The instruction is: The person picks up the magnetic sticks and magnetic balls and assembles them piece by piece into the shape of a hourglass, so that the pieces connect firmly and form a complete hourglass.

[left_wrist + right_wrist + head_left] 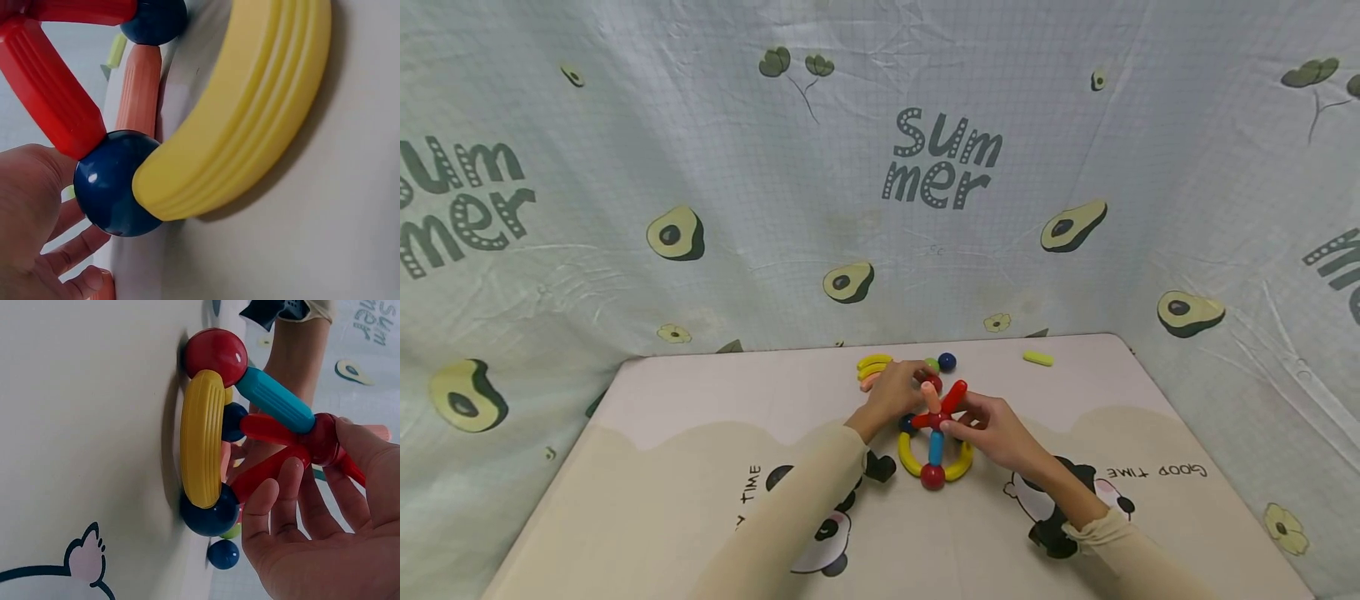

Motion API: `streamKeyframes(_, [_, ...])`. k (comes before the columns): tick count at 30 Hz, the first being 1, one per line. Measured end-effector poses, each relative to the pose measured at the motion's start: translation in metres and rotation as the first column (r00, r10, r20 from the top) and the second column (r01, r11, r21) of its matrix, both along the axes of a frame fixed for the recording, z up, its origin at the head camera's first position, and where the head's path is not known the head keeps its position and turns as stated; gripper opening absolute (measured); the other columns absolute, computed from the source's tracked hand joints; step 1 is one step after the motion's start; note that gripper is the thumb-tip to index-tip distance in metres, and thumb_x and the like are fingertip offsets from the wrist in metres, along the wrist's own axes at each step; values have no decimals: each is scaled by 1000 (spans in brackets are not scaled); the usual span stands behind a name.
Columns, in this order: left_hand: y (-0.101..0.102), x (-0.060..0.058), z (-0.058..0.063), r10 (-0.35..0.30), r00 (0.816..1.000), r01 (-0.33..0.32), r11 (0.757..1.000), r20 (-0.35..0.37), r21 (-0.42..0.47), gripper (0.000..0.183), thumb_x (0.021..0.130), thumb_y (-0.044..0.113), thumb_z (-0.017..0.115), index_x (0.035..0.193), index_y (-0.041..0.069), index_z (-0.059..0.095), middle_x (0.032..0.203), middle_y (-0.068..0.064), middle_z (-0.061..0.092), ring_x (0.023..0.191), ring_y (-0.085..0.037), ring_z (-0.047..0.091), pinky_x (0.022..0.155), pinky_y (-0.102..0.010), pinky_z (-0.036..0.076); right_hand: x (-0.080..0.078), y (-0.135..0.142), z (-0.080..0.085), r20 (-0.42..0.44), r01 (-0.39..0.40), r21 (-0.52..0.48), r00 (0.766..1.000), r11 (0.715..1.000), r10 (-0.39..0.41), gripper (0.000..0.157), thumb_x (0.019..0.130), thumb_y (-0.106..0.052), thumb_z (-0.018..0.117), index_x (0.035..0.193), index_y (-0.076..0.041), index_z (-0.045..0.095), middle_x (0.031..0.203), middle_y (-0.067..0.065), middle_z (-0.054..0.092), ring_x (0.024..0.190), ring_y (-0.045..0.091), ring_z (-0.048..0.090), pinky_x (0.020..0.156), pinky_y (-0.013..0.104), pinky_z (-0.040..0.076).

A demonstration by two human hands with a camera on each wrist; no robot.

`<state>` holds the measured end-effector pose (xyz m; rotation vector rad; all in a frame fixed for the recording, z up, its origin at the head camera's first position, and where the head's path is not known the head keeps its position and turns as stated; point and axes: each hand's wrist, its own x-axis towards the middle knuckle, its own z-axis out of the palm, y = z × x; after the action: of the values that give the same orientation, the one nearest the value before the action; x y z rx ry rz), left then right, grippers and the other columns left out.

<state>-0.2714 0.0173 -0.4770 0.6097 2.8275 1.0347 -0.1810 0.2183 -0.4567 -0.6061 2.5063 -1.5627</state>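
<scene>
A frame of toy balls and sticks stands on the table, its base made of curved yellow sticks point(910, 457), blue balls point(209, 511), a front red ball point(932, 477) and an orange stick point(140, 87). Red sticks and a light-blue stick point(936, 447) slope up to the top red ball point(325, 439). My right hand point(996, 427) holds that ball between thumb and fingers. Behind the frame, my left hand point(898, 390) reaches with parted fingers beside a loose red ball point(934, 382); its fingertips are partly hidden in the left wrist view.
At the back lie curved yellow sticks point(874, 363), a green ball point(932, 364) and a dark blue ball point(947, 362). A short yellow-green stick point(1038, 358) is farther right. A printed curtain point(760, 208) hangs behind the table point(685, 492).
</scene>
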Motion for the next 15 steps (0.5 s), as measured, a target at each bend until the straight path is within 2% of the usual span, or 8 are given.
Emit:
streamKeyframes(6, [-9,4,5,-1,1000,0,997,11,73,35,91,22,79,124,15,72,118,-6,74,109,-25,63,89,-40,54,0,-1,0,10,-5,-14,1000,1000,5,35,98,-22,72,127,-5,66,116,10,71,95,25,66,80,28,56])
streamKeyframes(11, [-25,9,14,1,998,9,987,-61,158,33,93,19,79,123,11,71,112,-7,75,89,-22,61,74,-27,54,-2,0,-1,6,-10,-6,1000,1000,10,34,98,-24,72,126,-5,66,115,9,71,95,24,66,80,28,56])
streamKeyframes(15, [-39,14,21,39,996,-17,970,-86,243,32,92,22,79,121,11,73,108,-5,77,84,-18,58,70,-24,50,-3,2,-3,1,-7,1,1000,1000,7,34,98,-26,72,125,-6,67,114,8,71,94,22,66,80,28,56])
